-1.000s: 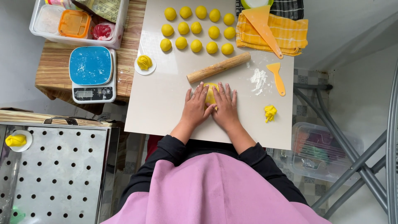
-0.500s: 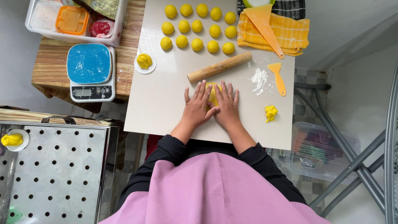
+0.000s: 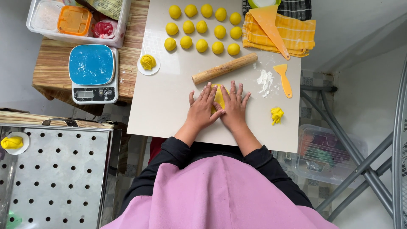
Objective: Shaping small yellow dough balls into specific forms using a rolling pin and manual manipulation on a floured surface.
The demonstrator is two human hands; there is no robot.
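My left hand [image 3: 202, 109] and my right hand [image 3: 234, 107] lie side by side, palms down, on a flat piece of yellow dough [image 3: 219, 96] in the middle of a white board [image 3: 165, 106]. The fingers are spread and only a strip of dough shows between them. A wooden rolling pin [image 3: 224, 68] lies slanted just beyond my fingertips. Several yellow dough balls [image 3: 202, 27] sit in rows at the far end of the board.
A small yellow dough scrap [image 3: 277, 115] lies right of my hands, near a flour patch [image 3: 265, 79] and an orange scraper [image 3: 283, 79]. A blue scale [image 3: 92, 72], a dish with twisted dough [image 3: 148, 63], a checked cloth [image 3: 292, 34], a plastic bin [image 3: 76, 19] and a perforated steel tray [image 3: 55, 178] surround the board.
Both hands stay pressed on the dough; the fingers have shifted only slightly over it. The view has drifted a little.
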